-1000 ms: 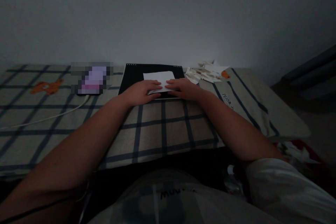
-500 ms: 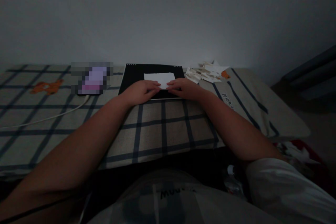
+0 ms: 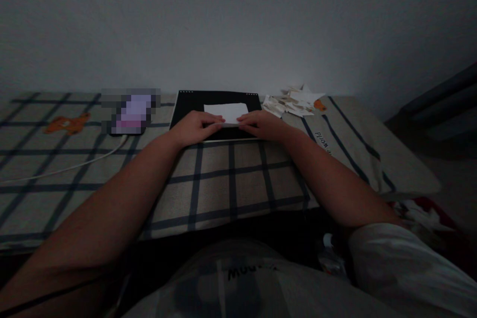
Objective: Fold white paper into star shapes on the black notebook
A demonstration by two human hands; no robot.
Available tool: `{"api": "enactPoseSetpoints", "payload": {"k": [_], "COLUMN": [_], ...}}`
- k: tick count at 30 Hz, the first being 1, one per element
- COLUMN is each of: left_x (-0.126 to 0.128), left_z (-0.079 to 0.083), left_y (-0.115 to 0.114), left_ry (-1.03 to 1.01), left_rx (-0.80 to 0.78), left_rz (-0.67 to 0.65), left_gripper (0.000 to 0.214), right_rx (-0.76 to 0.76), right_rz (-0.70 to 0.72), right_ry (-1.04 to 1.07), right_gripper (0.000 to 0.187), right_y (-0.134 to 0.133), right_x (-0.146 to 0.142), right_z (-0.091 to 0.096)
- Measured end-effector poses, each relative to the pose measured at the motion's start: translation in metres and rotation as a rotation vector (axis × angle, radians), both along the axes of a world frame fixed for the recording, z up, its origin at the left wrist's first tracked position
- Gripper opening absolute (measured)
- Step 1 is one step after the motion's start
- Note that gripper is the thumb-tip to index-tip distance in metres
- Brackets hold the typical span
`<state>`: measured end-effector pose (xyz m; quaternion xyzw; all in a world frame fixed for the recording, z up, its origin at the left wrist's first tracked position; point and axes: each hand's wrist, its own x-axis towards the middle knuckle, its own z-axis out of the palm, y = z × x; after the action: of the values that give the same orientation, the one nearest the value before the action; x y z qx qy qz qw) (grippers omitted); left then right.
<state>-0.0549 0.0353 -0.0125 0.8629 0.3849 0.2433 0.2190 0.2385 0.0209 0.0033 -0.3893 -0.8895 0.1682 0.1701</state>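
A small white sheet of paper (image 3: pixel 225 110) lies over a black pad (image 3: pixel 190 104) with punched holes along its far edge. My left hand (image 3: pixel 196 127) pinches the paper's near left corner between thumb and fingers. On the opposite side, my right hand (image 3: pixel 263 125) grips the near right corner the same way. The near edge of the paper looks folded or curled up between the two hands. Both wrists rest close to the front edge of the pad.
A checked cloth (image 3: pixel 212 179) covers the table. To the left are a phone (image 3: pixel 134 114) on a white cable (image 3: pixel 93 160) and an orange print (image 3: pixel 67 123). Crumpled paper pieces (image 3: pixel 294 102) lie right of the pad. Below stand a bottle (image 3: pixel 330 256) and a red container (image 3: pixel 436 208) holding papers.
My left hand has slid slightly left along the paper's near edge, so more of that edge shows between the hands. The right hand has barely moved.
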Motion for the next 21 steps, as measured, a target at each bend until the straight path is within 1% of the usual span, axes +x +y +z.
{"api": "enactPoseSetpoints", "payload": {"k": [8, 12, 17, 21], "left_x": [0.0027, 0.0041, 0.0045, 0.0045], "left_z": [0.0016, 0.0039, 0.0039, 0.0030], "left_y": [-0.0021, -0.0035, -0.0037, -0.0035], "left_ry": [0.074, 0.077, 0.069, 0.067], "left_rx": [0.022, 0.018, 0.027, 0.020], "left_rz": [0.167, 0.189, 0.172, 0.178], "left_gripper": [0.054, 0.056, 0.055, 0.054], "right_rx": [-0.032, -0.041, -0.059, -0.045], "right_rz": [-0.028, -0.034, -0.046, -0.047], "right_ry": [0.013, 0.034, 0.029, 0.014], "right_gripper": [0.026, 0.025, 0.026, 0.024], "right_y": [-0.0014, -0.0021, -0.0029, -0.0030], "right_x": [-0.0005, -0.0006, -0.0011, -0.0004], "right_z": [0.0026, 0.0030, 0.0038, 0.0037]}}
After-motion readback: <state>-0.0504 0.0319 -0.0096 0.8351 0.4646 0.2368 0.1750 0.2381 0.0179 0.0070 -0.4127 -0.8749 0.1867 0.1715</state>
